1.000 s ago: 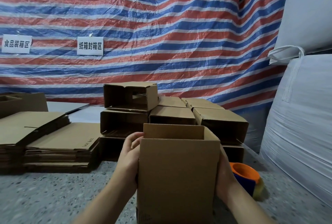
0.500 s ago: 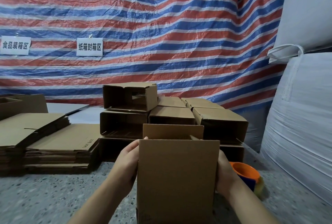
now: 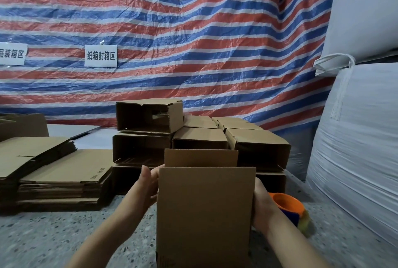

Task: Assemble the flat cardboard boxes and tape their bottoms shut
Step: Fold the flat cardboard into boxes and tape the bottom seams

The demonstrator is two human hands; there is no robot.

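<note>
The left hand presses against the left side of an upright cardboard box, thumb raised and fingers curled round its far edge; the right hand clasps the right side, its fingers hidden behind the wall, so how far they wrap cannot be told; the box stands between both palms near the bottom centre, one far flap upright above the near panel. Just right of the right hand lies an orange-and-blue tape dispenser on the speckled table; behind the box, assembled boxes lie stacked on their sides; to the left sit piles of flat cardboard; a striped tarpaulin hangs behind, and white bulk bags stand at right.
</note>
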